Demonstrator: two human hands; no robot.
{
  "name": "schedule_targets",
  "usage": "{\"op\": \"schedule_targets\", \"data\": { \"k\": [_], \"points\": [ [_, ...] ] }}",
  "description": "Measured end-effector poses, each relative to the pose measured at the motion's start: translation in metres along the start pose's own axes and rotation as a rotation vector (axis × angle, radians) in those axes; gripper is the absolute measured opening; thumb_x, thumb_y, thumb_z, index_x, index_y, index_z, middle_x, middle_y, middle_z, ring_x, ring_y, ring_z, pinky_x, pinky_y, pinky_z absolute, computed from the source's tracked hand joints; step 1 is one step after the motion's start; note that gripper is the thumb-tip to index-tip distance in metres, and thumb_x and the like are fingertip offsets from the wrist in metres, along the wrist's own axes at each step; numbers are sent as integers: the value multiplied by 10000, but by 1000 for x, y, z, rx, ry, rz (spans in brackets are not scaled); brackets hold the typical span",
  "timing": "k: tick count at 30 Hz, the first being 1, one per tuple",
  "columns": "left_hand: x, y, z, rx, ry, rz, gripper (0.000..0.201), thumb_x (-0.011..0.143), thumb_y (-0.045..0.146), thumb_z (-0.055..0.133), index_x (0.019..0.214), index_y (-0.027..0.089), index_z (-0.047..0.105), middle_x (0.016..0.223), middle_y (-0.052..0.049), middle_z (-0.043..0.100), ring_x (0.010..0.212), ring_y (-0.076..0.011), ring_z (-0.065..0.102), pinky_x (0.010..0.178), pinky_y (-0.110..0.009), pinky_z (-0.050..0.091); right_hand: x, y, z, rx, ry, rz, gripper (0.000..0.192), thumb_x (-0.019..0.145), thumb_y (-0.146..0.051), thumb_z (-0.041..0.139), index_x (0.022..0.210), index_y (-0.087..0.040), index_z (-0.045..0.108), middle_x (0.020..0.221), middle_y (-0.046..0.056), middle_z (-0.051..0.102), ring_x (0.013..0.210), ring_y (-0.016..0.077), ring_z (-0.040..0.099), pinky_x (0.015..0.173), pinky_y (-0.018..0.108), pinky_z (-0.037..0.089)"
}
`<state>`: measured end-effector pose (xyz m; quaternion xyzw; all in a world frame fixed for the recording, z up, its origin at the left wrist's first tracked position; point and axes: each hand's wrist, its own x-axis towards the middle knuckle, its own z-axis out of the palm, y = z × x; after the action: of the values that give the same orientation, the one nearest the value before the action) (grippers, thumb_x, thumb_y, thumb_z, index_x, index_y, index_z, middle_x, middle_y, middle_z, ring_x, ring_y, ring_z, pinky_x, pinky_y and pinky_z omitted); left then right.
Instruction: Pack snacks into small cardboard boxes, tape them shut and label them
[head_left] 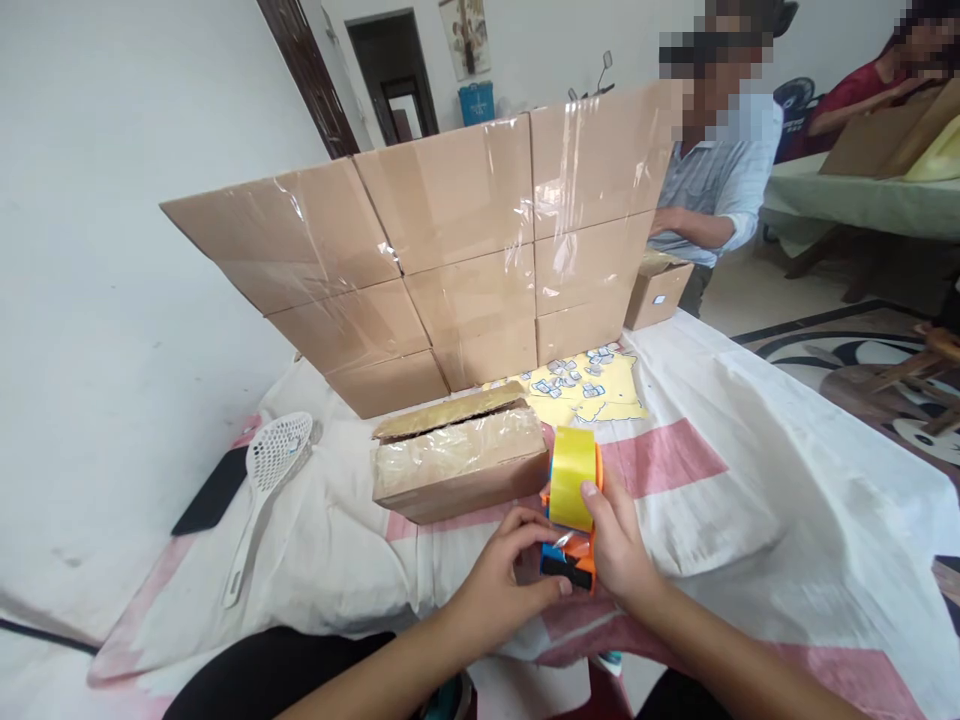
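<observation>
My right hand [621,540] is wrapped round a tape dispenser [579,545] with an orange and blue frame and a roll of yellow tape [574,478] on it. The thumb lies along the roll's side. From the left, my left hand [506,565] closes its thumb and forefinger about the dispenser's lower end, by a black strip; whether it pinches the tape's loose end cannot be seen. Just beyond sits a small cardboard box [461,470] lying on its side, clear tape over its upper face and a gap along its flap.
A wall of taped cardboard boxes [472,265] stands behind. A yellow printed sheet [600,390], a white slotted ladle [277,455] and a black flat object [214,490] lie on the cloth-covered table [787,500]. Another person [720,170] stands behind the right side, near a small carton [658,292].
</observation>
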<state>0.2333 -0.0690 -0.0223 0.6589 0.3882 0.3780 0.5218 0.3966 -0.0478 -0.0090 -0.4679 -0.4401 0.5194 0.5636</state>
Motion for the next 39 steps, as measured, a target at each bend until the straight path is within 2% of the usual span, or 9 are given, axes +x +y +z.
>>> {"op": "schedule_targets", "data": {
  "k": [3, 8, 12, 18, 24, 30, 34, 36, 39],
  "points": [
    [1, -9, 1, -43, 16, -21, 312, 773, 248, 816, 1077, 233, 751, 1165, -96, 614, 1170, -250, 602, 1086, -442, 439, 1, 2, 0, -49, -9, -17, 442, 924, -628, 517, 1146, -266, 641, 987, 76, 737, 880, 292, 711, 754, 398, 598],
    [2, -12, 1, -167, 24, -2, 314, 791, 409, 823, 1043, 226, 782, 1121, -110, 637, 1136, -266, 621, 1018, -431, 469, 4, 10, -3, -89, -27, -57, 445, 964, -599, 472, 1216, -262, 616, 1013, 82, 731, 938, 287, 701, 805, 392, 593],
    [2, -8, 2, -221, 37, -65, 346, 778, 474, 827, 1026, 234, 807, 1095, -115, 648, 1093, -276, 623, 951, -399, 470, 3, 11, -2, -61, -19, -85, 424, 965, -587, 488, 1125, -219, 626, 896, 72, 707, 785, 248, 682, 721, 357, 584],
    [1, -7, 2, -264, 48, -81, 309, 773, 455, 833, 1005, 251, 822, 1099, -109, 635, 1097, -282, 611, 974, -401, 448, 5, 7, -1, -113, 5, -231, 388, 982, -526, 488, 1078, -185, 647, 903, 68, 688, 788, 209, 660, 710, 303, 558],
    [3, -12, 4, -318, 49, -84, 302, 763, 446, 842, 987, 245, 828, 1070, -112, 639, 1066, -273, 627, 957, -396, 463, 6, 5, -3, -178, -1, -309, 358, 996, -479, 468, 1039, -166, 636, 830, 53, 675, 705, 184, 633, 647, 277, 538],
    [4, -14, 3, -289, 71, -91, 329, 728, 501, 855, 897, 219, 835, 1000, -97, 654, 970, -234, 643, 875, -334, 483, 9, 9, -4, -246, -14, -364, 405, 992, -494, 461, 1113, -154, 645, 863, 70, 708, 742, 203, 660, 675, 288, 552],
    [4, -13, 3, -286, 85, -202, 467, 673, 580, 868, 922, 187, 828, 975, -122, 745, 895, -238, 679, 841, -336, 502, 11, 12, -2, -221, 78, -272, 465, 979, -558, 465, 1149, -168, 652, 1003, 108, 739, 906, 248, 698, 770, 316, 580],
    [3, -13, 3, -314, 96, -279, 522, 641, 604, 878, 931, 172, 825, 947, -133, 775, 876, -246, 700, 849, -346, 514, 12, 16, -2, -241, 102, -286, 480, 971, -565, 479, 1188, -169, 640, 1059, 121, 741, 972, 262, 697, 811, 327, 580],
    [4, -10, 3, -322, 132, -327, 565, 588, 606, 903, 930, 163, 826, 926, -134, 791, 874, -247, 710, 844, -338, 524, 16, 23, -6, -309, 58, -376, 428, 987, -532, 460, 1109, -167, 646, 920, 97, 731, 826, 233, 688, 715, 305, 566]
  ]
}}
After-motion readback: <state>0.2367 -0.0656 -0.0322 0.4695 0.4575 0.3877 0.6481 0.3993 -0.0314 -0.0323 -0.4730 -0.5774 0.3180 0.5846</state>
